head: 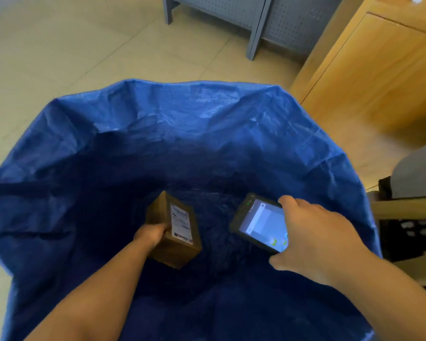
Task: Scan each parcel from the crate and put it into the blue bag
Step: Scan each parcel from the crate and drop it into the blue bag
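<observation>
The floor [59, 45] is pale beige tile with thin grout lines. At the top of the view stands a grey metal unit [231, 11] with perforated panels and square legs, and a light wooden cabinet [379, 70] fills the upper right corner. Dark shelving [416, 230] shows at the right edge, too blurred to make out. The blue bag [182, 119], of woven plastic sheet, stands wide open on the tiles, and both forearms reach in over its near rim. The left hand [149, 235] grips the parcel [175, 242], a small brown cardboard box, with its fingers curled round the box's left side. The parcel is tilted and held inside the mouth of the bag, above the dark bottom. A white shipping label [181, 222] faces up on it (the print, with a red mark at the lower corner, is too blurred to read). The right hand [312, 237] holds the scanner [261, 222], a black handheld with a lit screen, clasped by its right end between a finger above and the thumb below. A small green light glows near its top edge, and green marks show low on the screen, though no words can be read.
</observation>
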Tool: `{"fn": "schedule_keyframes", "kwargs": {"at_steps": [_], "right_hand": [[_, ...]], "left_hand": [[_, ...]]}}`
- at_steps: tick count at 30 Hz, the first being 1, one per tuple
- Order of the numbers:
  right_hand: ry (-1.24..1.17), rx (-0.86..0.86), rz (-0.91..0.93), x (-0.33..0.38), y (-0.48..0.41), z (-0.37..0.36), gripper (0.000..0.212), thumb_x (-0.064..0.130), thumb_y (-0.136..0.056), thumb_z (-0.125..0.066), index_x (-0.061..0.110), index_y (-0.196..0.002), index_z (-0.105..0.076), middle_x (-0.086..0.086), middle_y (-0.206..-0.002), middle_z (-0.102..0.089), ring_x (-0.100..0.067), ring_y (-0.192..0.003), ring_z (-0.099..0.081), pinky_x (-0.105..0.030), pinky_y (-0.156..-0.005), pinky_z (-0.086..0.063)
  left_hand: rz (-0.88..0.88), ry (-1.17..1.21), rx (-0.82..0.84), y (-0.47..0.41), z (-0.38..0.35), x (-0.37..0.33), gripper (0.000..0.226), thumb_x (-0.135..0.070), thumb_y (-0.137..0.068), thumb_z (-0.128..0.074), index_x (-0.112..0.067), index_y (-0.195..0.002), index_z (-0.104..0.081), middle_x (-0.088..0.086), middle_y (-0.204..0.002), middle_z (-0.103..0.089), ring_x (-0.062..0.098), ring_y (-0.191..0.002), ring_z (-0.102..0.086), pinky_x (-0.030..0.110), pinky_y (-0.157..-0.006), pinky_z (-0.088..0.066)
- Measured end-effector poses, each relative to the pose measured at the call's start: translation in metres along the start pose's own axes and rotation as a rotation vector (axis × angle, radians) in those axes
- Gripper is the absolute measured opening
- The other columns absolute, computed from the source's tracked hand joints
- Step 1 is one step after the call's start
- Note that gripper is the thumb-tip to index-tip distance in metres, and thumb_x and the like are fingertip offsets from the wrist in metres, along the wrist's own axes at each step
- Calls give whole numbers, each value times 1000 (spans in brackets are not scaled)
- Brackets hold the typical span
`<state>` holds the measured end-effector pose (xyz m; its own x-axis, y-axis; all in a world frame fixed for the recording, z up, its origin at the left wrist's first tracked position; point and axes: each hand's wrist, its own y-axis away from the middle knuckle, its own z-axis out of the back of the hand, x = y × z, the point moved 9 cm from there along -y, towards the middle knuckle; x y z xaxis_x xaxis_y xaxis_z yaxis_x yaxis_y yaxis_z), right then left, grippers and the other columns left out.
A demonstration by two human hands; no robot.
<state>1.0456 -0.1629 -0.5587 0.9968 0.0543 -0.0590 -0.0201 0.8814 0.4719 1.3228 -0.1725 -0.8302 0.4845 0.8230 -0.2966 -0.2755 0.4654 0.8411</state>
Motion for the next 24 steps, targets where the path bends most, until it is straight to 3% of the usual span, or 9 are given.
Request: {"fn": "schedule_keyframes", "kwargs": {"at_steps": [2, 5, 8, 10, 13, 18, 24], "right_hand": [[-8, 7, -4, -1, -6, -6, 62, 52, -64, -71, 27, -108, -34, 12, -95, -46, -15, -85, -48, -28, -64, -36], [-14, 41, -9, -2, -11, -13, 66, 53, -64, -71, 27, -114, -35, 12, -102, -48, -15, -89, -48, -29, -69, -38], [-2, 74, -20, -4, -10, -17, 71, 53, -66, -72, 25, -119, -35, 9, -105, -48, -16, -93, -49, -30, -72, -38], [7, 73, -27, -6, -4, -13, 68, 52, -65, -73, 24, -114, -36, 9, -101, -47, -17, -90, -47, -31, -71, -38], [-5, 59, -56, -14, 16, 1, 60, 50, -64, -74, 24, -102, -35, 9, -92, -44, -18, -85, -45, -31, -66, -35], [-12, -9, -103, -34, 70, 31, 56, 49, -62, -74, 22, -88, -32, 8, -79, -39, -16, -70, -43, -29, -51, -30], [-71, -99, -191, -70, 165, 58, 65, 50, -59, -75, 22, -105, -39, 4, -100, -53, -24, -90, -55, -36, -68, -46]], "left_hand": [[-8, -68, -30, -10, 2, 1, 50, -35, -95, -54, -3, -133, -51, 19, -133, -55, 32, -115, -56, 32, -85, -44], [-41, -145, -58, -20, 1, 7, 37, -25, -95, -53, -3, -125, -56, 18, -125, -60, 29, -99, -61, 29, -73, -46], [-89, -217, -44, -15, -4, 10, 37, -22, -94, -51, -5, -127, -55, 17, -126, -59, 30, -104, -60, 33, -84, -52], [-131, -274, -31, -6, -5, 9, 38, -24, -93, -49, -5, -126, -56, 17, -126, -58, 30, -106, -60, 37, -91, -52], [-244, -350, -32, 30, -3, -9, 30, -28, -95, -50, -7, -114, -61, 14, -115, -63, 26, -93, -62, 34, -76, -54], [-460, -485, -70, 104, 3, -41, 35, -38, -95, -51, -14, -119, -57, 8, -119, -59, 23, -99, -58, 28, -75, -48], [-680, -487, -130, 211, 9, -68, 30, -42, -91, -57, -19, -110, -60, 4, -111, -62, 21, -95, -60, 32, -79, -51]]}}
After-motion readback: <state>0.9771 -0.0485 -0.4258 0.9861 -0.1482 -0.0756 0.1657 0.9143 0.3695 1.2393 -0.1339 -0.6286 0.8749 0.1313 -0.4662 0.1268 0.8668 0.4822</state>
